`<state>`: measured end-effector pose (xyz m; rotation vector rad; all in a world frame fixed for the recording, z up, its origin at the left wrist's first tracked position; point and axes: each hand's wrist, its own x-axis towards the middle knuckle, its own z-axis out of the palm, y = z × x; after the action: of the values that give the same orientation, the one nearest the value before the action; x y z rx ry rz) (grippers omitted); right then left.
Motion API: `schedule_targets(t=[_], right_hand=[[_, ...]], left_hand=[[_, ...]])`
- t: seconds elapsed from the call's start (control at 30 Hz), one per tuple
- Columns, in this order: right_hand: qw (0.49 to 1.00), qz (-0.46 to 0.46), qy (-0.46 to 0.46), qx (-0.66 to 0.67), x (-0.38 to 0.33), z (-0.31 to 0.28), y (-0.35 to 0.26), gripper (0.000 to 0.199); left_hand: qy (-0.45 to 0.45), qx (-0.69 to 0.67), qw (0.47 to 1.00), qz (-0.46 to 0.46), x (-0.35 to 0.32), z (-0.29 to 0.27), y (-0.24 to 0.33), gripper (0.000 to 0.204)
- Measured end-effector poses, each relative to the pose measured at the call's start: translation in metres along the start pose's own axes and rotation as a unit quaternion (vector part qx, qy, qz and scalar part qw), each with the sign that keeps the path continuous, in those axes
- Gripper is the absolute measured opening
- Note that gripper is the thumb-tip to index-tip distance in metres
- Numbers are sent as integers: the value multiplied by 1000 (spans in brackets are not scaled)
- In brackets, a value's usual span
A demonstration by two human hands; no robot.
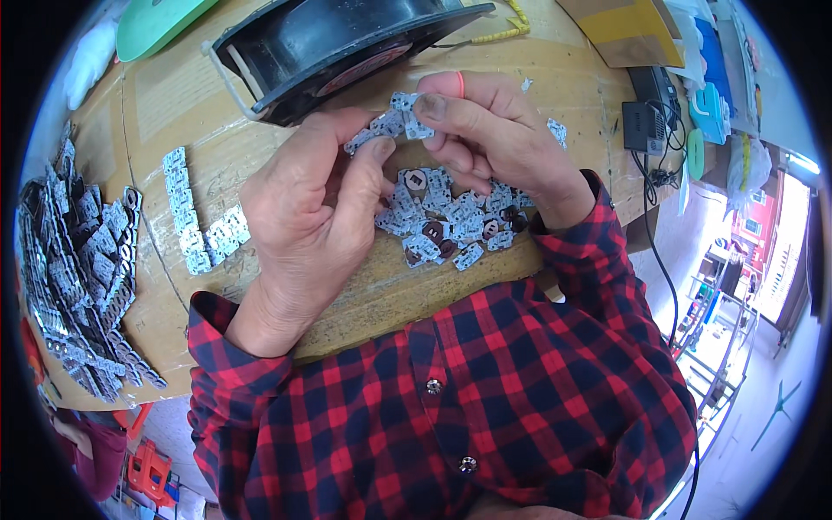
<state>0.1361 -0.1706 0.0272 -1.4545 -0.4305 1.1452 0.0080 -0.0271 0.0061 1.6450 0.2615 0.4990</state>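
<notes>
I see a red and black checked shirt (433,347) closest. Past it, a pile of little grey bits (468,227) lies on the worktop (347,316). Above them, the left hand (312,186) has its fingers pinching a grey strip (382,124). The right hand (498,134) has its fingers pinching a grey piece (419,126) at the strip's end. I can't tell if they're joined. A big black fan (299,52) sits beyond.

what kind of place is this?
Likely a small workshop for hand assembly, though a home workspace is possible: a worn table bears a pile of small parts and, at left, a big heap of linked strips.
</notes>
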Motion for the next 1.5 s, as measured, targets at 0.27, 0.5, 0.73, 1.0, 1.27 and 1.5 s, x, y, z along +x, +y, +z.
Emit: schedule_targets(t=[0.27, 0.5, 0.73, 1.0, 1.27, 1.5], right_hand=[[999, 24, -9, 34, 1, -1, 3, 25], [997, -22, 77, 18, 2, 2, 4, 22], [978, -152, 107, -98, 8, -4, 10, 23], [989, -98, 91, -62, 5, 2, 6, 20], [997, -57, 38, -19, -1, 7, 3, 16], [963, -154, 23, -221, 2, -2, 7, 22]], left_hand=[[14, 116, 992, 45, -1, 1, -2, 12], [21, 59, 998, 7, -3, 1, 0, 11], [8, 51, 999, -9, -3, 2, -1, 12], [17, 41, 999, -14, -2, 2, -2, 12], [-31, 107, 990, 86, 1, -3, -3, 13], [-50, 102, 988, 101, 4, -15, 6, 13]])
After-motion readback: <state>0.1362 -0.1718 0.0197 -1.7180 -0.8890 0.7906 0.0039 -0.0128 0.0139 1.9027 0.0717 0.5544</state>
